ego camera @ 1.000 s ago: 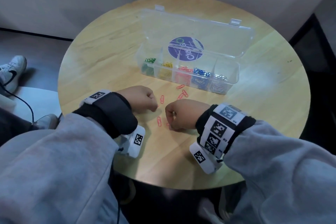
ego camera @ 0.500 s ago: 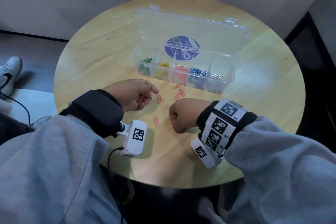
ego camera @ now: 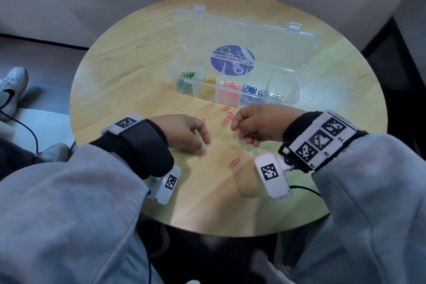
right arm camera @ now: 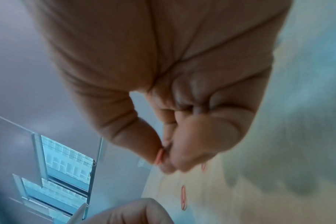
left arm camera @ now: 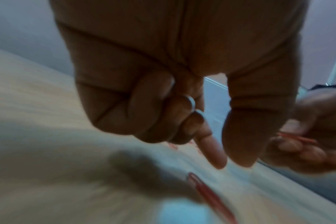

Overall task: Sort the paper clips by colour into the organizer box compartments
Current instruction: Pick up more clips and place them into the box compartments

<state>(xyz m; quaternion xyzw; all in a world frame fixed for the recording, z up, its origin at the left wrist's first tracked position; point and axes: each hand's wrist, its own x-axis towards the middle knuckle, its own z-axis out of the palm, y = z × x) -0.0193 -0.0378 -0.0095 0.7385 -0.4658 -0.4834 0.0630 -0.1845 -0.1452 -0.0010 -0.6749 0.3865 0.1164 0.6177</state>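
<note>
The clear organizer box [ego camera: 292, 97] stands open with green, yellow, red, blue and silver clips in separate compartments. Several red paper clips [ego camera: 226, 120] lie on the table in front of it. My left hand [ego camera: 204, 145] points its index finger and thumb down, slightly apart, just above one red clip [ego camera: 199, 154]; the left wrist view shows nothing between those fingertips [left arm camera: 217, 163] and the same clip [left arm camera: 207, 195] below. My right hand [ego camera: 239, 132] hovers near the box front and pinches red clips [right arm camera: 159, 156] between thumb and fingers.
The box's clear lid [ego camera: 265, 37] with a purple round label lies open behind it. The round wooden table [ego camera: 129, 71] ends close in front of my wrists. Another red clip [ego camera: 234, 163] lies between my hands. A shoe [ego camera: 11, 90] shows on the floor at left.
My left hand, which held a red clip half a second ago, has come down over the table with bare fingertips. My right hand has lifted off the table, red clips in its fingers.
</note>
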